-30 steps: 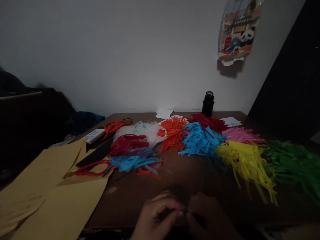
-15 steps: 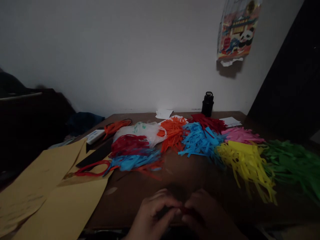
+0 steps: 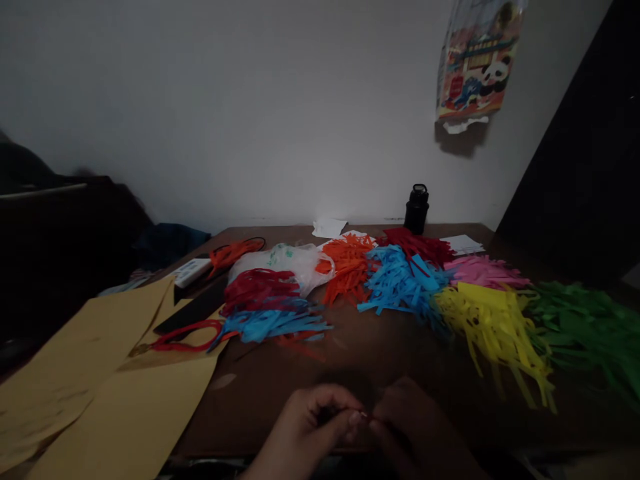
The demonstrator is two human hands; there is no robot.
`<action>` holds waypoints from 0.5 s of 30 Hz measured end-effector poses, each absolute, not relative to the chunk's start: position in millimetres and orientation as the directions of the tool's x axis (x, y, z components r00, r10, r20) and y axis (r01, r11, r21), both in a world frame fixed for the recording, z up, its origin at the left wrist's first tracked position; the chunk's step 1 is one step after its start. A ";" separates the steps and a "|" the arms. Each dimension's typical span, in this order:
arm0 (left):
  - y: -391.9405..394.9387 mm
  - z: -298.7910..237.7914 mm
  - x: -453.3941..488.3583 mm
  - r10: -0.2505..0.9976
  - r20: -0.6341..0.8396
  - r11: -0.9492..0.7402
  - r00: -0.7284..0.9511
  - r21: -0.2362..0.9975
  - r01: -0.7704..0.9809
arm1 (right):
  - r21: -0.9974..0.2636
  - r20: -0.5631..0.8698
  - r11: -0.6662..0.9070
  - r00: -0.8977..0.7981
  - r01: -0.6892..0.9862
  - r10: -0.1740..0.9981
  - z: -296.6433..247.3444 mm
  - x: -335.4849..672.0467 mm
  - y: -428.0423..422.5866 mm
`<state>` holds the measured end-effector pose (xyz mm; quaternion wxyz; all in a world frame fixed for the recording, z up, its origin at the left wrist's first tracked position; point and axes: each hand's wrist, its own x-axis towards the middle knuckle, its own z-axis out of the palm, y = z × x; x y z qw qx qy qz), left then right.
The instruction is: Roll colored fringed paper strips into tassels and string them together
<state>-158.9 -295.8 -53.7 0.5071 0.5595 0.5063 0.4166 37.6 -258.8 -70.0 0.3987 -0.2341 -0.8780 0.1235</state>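
Note:
At the table's near edge, my left hand (image 3: 315, 423) pinches with thumb and forefinger, and a small dark red piece (image 3: 369, 417) shows at its fingertips. My right hand (image 3: 410, 420), dim in shadow, is closed right beside it on the same red piece. Most of that piece is covered by fingers, so its kind is unclear; it looks thin, perhaps a strip. Beyond the hands lie bundles of fringed paper: blue (image 3: 400, 283), yellow (image 3: 500, 320), orange (image 3: 347, 263) and dark red (image 3: 417, 243).
Red-handled scissors (image 3: 187, 337) lie on tan paper sheets (image 3: 125, 393) at left. A clear plastic bag (image 3: 280, 260) sits behind red fringe (image 3: 263, 293) and blue fringe (image 3: 275, 320). Pink fringe (image 3: 487, 270) and green fringe (image 3: 585, 327) spread rightward. A black bottle (image 3: 416, 210) stands at the back.
Both hands remain together at the near edge with fingers shifted slightly; the left thumb and forefinger are closer together. The objects on the table have not moved.

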 end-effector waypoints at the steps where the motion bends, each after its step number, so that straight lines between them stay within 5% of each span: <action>1: -295.7 -52.8 -159.3 0.987 -0.043 0.019 0.156 0.988 0.154 | -0.394 0.645 0.867 -0.580 0.306 0.498 -69.6 37.7 -258.4; 6: -295.9 -56.2 -163.6 0.973 0.109 -0.184 0.203 0.899 0.396 | -0.353 0.640 0.878 -0.601 0.323 0.479 -73.1 36.2 -255.6; 15: -296.9 -60.2 -165.1 0.742 0.564 -0.645 0.362 0.454 0.615 | -0.345 0.718 0.887 -0.522 0.309 0.461 -75.4 26.2 -256.2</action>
